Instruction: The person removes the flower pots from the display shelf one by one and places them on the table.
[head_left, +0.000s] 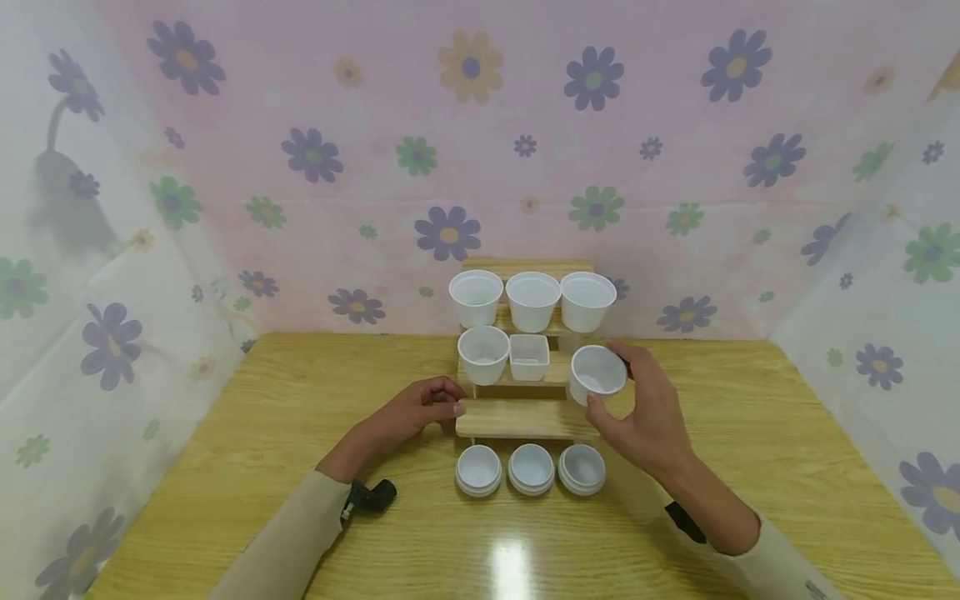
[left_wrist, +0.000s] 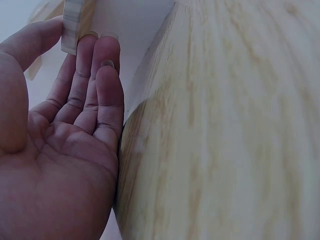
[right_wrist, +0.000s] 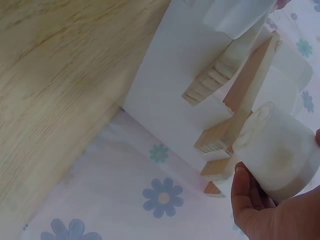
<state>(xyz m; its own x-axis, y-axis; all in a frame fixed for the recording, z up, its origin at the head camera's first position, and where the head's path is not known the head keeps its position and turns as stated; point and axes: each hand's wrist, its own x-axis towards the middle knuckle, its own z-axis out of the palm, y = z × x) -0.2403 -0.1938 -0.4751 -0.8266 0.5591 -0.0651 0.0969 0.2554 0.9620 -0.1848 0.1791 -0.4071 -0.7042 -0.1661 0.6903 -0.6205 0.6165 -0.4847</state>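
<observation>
A stepped wooden rack (head_left: 517, 419) stands mid-table in the head view. My left hand (head_left: 416, 410) pinches the left end of its lowest board, thumb on top. In the left wrist view the board's end (left_wrist: 75, 25) sits between thumb and fingertips. My right hand (head_left: 651, 417) grips a white plastic cup (head_left: 597, 371), thumb on the near side and fingers behind. That cup is over the right end of the middle step, mouth up and tilted toward me. Left of it on this step are a small square container (head_left: 529, 358) and another round cup (head_left: 483, 357).
Along the top step stand three white cups, the middle one (head_left: 533, 302) between its neighbours. Three low white jars, including a left one (head_left: 478, 468), sit on the table (head_left: 315, 400) before the rack. A flowered cloth (head_left: 510, 175) hangs behind and at both sides.
</observation>
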